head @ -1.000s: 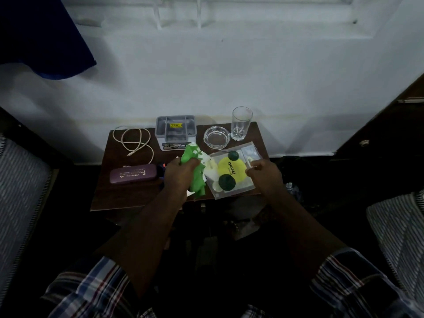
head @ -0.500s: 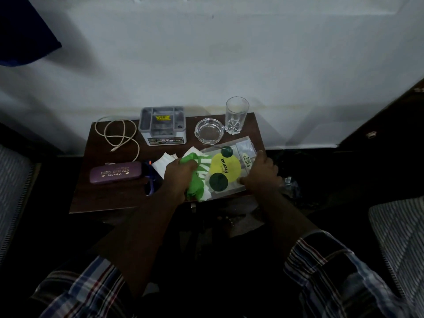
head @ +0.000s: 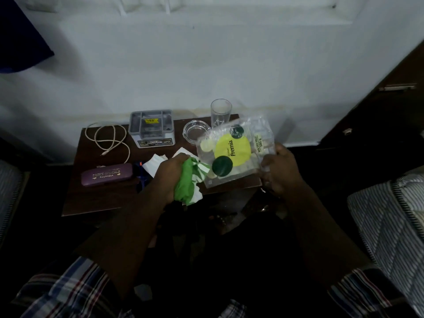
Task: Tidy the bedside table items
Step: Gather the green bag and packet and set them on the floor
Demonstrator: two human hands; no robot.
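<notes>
A dark wooden bedside table stands against a white wall. My left hand is closed around a crumpled green and white wrapper over the table's front edge. My right hand grips the right side of a clear plastic packet with a yellow "Premia" label, lifted and tilted above the table's right part. Crumpled white paper lies just left of my left hand.
On the table lie a purple spectacle case, a coiled white cable, a grey compartment organiser, a glass ashtray and an empty drinking glass. Striped bedding lies at right, dark floor below.
My right hand has raised the clear packet off the table and tilted it. My left hand has pulled the green wrapper toward the front edge, baring white paper.
</notes>
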